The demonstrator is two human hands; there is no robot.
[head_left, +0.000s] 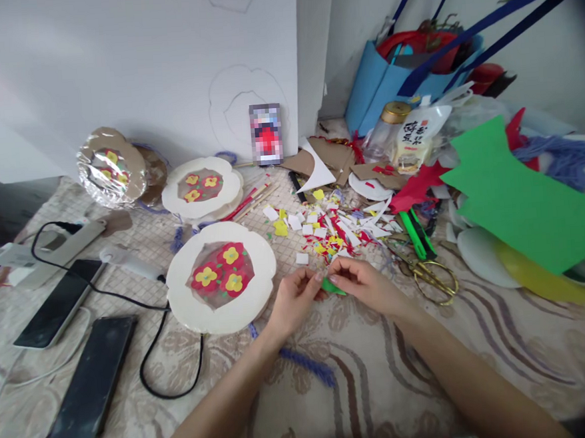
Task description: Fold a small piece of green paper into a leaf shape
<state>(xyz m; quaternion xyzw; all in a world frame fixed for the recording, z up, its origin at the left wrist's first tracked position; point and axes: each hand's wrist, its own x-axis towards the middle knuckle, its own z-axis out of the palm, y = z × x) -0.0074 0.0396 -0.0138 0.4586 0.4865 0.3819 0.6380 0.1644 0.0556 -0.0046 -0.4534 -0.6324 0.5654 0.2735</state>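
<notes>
My left hand (pixel 298 297) and my right hand (pixel 360 284) meet over the cloth, fingertips pinched around a small piece of green paper (pixel 333 287). Part of that piece is hidden behind the fingers. Just beyond them spreads a heap of white, red and yellow paper scraps (pixel 336 226). Left of my left hand lies a white scalloped disc (pixel 177 290) with a clear middle bearing red flowers with yellow centres. A pair of gold-handled scissors (pixel 434 281) and a green utility knife (pixel 416 234) rest to the right of my right hand.
Farther back stand a second flowered disc (pixel 170 193) and a foil-edged one (pixel 87 168). A large green sheet (pixel 526 196) covers the right side, near a glue pouch (pixel 419 133) and a blue bag (pixel 371 87). Phones (pixel 91 383) and cables are at left.
</notes>
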